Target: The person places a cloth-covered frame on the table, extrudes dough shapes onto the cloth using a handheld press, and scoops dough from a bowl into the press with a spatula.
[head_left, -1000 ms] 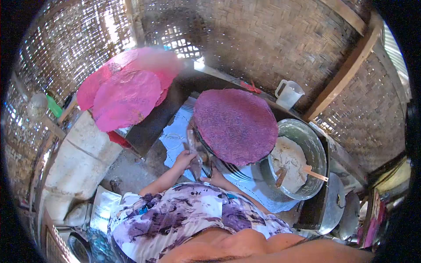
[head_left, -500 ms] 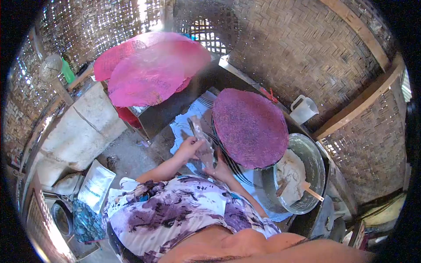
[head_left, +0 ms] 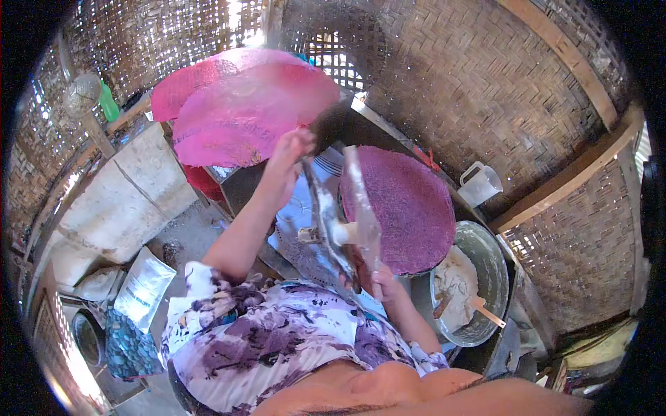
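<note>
Right hand [head_left: 383, 283] grips one board [head_left: 366, 215]; one basin [head_left: 494, 277] nearby.

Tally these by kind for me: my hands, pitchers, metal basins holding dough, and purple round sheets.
Hands: 2, left hand and right hand
Pitcher: 1
Metal basin holding dough: 1
Purple round sheet: 1
Total: 5

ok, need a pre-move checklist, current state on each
1. Right hand at the lower end of the pale strip: ok, holding it.
2. Left hand closed on the dark-edged strip: cannot tell, blurred.
3. Strips spread apart at the top: ok.
4. Pale strip clear of the purple round mat: cannot tell, overlaps it in view.
5. Basin clear of both hands: ok.
</note>
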Tool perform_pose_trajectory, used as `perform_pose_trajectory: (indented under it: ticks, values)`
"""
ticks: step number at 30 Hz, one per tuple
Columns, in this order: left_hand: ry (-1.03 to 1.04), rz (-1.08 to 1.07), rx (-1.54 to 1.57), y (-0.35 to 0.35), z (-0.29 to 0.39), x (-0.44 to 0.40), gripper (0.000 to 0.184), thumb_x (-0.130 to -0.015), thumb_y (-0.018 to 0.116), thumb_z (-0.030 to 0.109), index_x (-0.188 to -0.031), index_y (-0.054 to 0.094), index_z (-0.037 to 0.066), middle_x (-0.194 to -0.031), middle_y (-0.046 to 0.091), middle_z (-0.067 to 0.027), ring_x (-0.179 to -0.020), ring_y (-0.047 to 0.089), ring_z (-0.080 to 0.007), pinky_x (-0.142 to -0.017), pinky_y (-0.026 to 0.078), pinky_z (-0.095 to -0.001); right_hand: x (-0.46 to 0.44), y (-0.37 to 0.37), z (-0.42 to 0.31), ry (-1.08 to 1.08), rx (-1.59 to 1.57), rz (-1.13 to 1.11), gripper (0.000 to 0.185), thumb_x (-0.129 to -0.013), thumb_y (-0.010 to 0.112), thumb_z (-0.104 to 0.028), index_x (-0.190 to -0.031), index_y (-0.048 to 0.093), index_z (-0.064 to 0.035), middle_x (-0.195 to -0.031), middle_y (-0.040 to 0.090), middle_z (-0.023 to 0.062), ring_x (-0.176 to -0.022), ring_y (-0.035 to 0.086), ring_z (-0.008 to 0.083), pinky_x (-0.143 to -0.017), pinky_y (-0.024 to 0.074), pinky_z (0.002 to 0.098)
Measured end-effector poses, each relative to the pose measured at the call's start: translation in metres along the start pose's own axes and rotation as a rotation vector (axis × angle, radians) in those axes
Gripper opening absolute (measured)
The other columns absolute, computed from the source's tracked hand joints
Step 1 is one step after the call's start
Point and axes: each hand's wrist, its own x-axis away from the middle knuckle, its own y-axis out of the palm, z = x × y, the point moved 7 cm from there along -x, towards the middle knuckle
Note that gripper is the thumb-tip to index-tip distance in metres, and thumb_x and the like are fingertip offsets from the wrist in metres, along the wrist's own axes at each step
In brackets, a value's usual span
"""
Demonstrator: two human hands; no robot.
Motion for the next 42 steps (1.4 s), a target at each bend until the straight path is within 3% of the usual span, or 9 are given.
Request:
perform_pose_trajectory:
  ticks: [3,4,5,7,11,21,25,30,42]
  values:
    - [-0.242,-0.542,0.542,0.084,0.008,-0.008,0.076,-0.077,0.049,0.055,-0.132,0.026,0.007,-0.132,0.033,-0.0147,-0.12,0.035,-0.026,-0.098,0.03,-0.0421,0.011,0.014,-0.02,-0.036,-0.098,-0.063,0.092,-0.061,0.063,-0.049,-0.132,0.023,-0.0079,-0.119,0.04,0.0154,-0.088,0.052,0.0266,-0.067,0.0455,0.0336]
    - [-0.299,-0.671,0.625,0.107,0.015,-0.005,0.082,-0.074,0.05,0.058,-0.133,0.022,0.008,-0.134,0.029,-0.0158,-0.121,0.033,-0.0294,-0.098,0.029,-0.0441,0.016,0.033,-0.037,-0.052,-0.04,-0.006,0.096,-0.06,0.058,-0.063,-0.131,0.026,-0.0078,-0.111,0.045,0.0181,-0.077,0.054,0.0291,-0.06,0.0459,0.0337]
    - [-0.359,-0.801,0.709,0.129,0.021,0.0,0.087,-0.072,0.051,0.06,-0.135,0.018,0.009,-0.136,0.025,-0.0169,-0.122,0.031,-0.0328,-0.098,0.028,-0.0461,0.021,0.032,-0.037,-0.027,-0.156,-0.038,0.098,-0.059,0.058,-0.065,-0.131,0.024,-0.0067,-0.111,0.045,0.019,-0.079,0.054,0.0291,-0.06,0.0456,0.0332]
    - [-0.285,-0.921,0.655,0.156,0.024,0.0,0.089,-0.071,0.056,0.056,-0.136,0.015,0.009,-0.138,0.02,-0.0177,-0.122,0.029,-0.0362,-0.099,0.026,-0.049,0.041,0.021,-0.04,0.016,-0.389,-0.101,0.103,-0.058,0.058,-0.068,-0.131,0.021,-0.0044,-0.112,0.045,0.0207,-0.083,0.054,0.029,-0.06,0.0452,0.0322]
    - [-0.405,-0.985,0.744,0.19,0.012,0.008,0.081,-0.073,0.062,0.033,-0.136,0.016,0.013,-0.137,0.024,-0.0141,-0.121,0.031,-0.032,-0.098,0.026,-0.0496,0.069,0.024,-0.052,-0.051,-0.329,-0.101,0.099,-0.062,0.038,-0.079,-0.127,0.03,-0.0043,-0.104,0.049,0.0224,-0.073,0.056,0.0308,-0.055,0.0437,0.0357]
    - [-0.555,-0.902,0.871,0.218,-0.055,-0.011,0.056,-0.08,0.057,0.021,-0.128,0.032,0.007,-0.12,0.046,-0.0115,-0.115,0.041,-0.0266,-0.099,0.03,-0.0439,0.109,-0.015,-0.081,0.092,-0.015,0.237,0.108,-0.063,0.03,-0.082,-0.129,0.026,0.0029,-0.102,0.051,0.0199,-0.077,0.055,0.0276,-0.066,0.0435,0.0345]
    - [-0.603,-0.756,0.902,0.209,-0.079,-0.02,0.047,-0.081,0.055,0.033,-0.117,0.046,0.004,-0.11,0.054,-0.0105,-0.11,0.046,-0.0272,-0.096,0.034,-0.0428,0.115,-0.031,-0.097,0.176,0.066,0.357,0.099,-0.067,0.032,-0.078,-0.125,0.032,0.002,-0.103,0.05,0.0226,-0.084,0.055,0.0325,-0.073,0.0442,0.0404]
    - [-0.717,-0.534,0.963,0.195,-0.115,-0.029,0.055,-0.08,0.044,0.056,-0.096,0.056,0.005,-0.093,0.06,-0.0108,-0.093,0.056,-0.0273,-0.084,0.042,-0.0406,0.116,-0.052,-0.102,0.265,0.096,0.375,0.087,-0.077,0.026,-0.069,-0.129,0.027,0.0018,-0.107,0.049,0.0212,-0.086,0.055,0.0299,-0.076,0.0441,0.0396]
    - [-0.735,-0.323,1.067,0.157,-0.151,-0.028,0.055,-0.079,0.04,0.06,-0.08,0.057,0.007,-0.077,0.058,-0.0091,-0.08,0.057,-0.028,-0.071,0.047,-0.0402,0.107,-0.076,-0.1,0.392,0.273,0.472,0.072,-0.082,0.03,-0.061,-0.124,0.036,-0.0027,-0.108,0.052,0.0192,-0.086,0.058,0.0284,-0.076,0.0457,0.0381]
